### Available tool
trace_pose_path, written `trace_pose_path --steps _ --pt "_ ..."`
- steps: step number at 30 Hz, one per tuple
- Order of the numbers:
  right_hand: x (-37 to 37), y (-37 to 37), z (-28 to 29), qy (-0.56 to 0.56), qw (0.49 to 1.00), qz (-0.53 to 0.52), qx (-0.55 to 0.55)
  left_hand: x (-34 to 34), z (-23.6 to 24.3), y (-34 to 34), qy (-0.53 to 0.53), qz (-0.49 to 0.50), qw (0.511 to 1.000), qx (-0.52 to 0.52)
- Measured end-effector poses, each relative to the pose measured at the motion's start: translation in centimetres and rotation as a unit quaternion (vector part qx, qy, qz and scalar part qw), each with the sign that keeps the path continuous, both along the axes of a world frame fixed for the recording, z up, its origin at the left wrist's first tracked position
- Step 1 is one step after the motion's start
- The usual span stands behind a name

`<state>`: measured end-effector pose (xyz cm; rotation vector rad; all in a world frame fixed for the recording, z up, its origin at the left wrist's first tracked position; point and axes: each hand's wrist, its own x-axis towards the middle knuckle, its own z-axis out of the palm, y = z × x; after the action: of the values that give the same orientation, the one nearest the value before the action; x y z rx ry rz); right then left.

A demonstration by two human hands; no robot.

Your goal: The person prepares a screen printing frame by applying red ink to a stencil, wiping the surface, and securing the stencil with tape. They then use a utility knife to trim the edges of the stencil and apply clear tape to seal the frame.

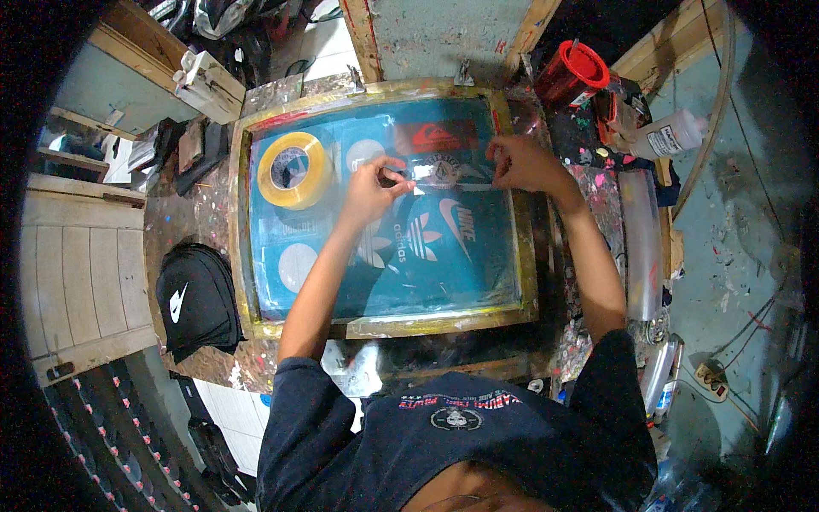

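A wooden-framed printing screen (pixel 536 256) with a blue-green mesh lies on the table in front of me. Above its far right part, a strip of clear tape (pixel 456 182) stretches between my two hands, glossy over a round emblem in the mesh. My left hand (pixel 375 189) pinches the strip's left end between thumb and fingers. At its right end, near the frame's right side, my right hand (pixel 527 164) pinches too. A large roll of yellowish tape (pixel 271 175) lies flat on the screen's far left part. Pale stencil shapes and a red-tinted patch (pixel 435 136) show in the mesh.
A stack of black fabric pieces (pixel 198 299) lies left of the frame. Metal clamps (pixel 463 73) stand at its far edge. At the far right are an open red can (pixel 573 72) and a white plastic bottle (pixel 674 134) on its side. A paint-spotted wall (pixel 725 239) rises at right.
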<state>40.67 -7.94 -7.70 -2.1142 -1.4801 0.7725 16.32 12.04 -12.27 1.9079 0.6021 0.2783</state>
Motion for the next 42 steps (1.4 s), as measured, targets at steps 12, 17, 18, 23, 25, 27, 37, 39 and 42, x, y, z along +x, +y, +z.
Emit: trace_pose_path --steps 12,17,18,23,25,27,37,39,42 --pt "0.0 1.2 0.1 -0.059 0.997 0.024 -0.033 0.3 -0.1 -0.4 0.002 0.022 0.999 0.029" --pt "-0.8 1.3 0.9 -0.067 0.997 0.014 -0.024 0.2 -0.5 -0.5 -0.026 0.026 0.998 0.045" --pt "-1.2 1.3 1.3 -0.060 0.998 0.009 -0.027 0.2 -0.6 -0.5 -0.032 0.027 0.998 0.041" --pt "-1.4 0.8 0.4 -0.063 0.998 -0.008 -0.020 0.3 -0.2 -1.0 -0.036 0.032 0.998 0.044" --pt "-1.0 0.3 -2.0 -0.132 0.991 -0.007 0.002 0.4 -0.8 -1.2 -0.042 0.036 0.994 0.094" --pt "-2.5 -0.2 -1.1 -0.190 0.979 -0.002 0.072 0.1 -0.4 -1.6 -0.033 0.040 0.990 0.133" --pt "-2.7 0.6 -1.4 -0.283 0.958 0.031 0.040 0.4 0.2 -2.1 -0.008 0.072 0.970 0.232" --pt "-2.3 0.6 -2.1 -0.299 0.953 0.029 0.044 0.7 0.3 -2.3 -0.026 0.077 0.970 0.230" --pt "-2.1 1.3 -1.8 -0.265 0.964 0.017 -0.021 0.7 0.0 -2.4 -0.073 0.085 0.964 0.243"
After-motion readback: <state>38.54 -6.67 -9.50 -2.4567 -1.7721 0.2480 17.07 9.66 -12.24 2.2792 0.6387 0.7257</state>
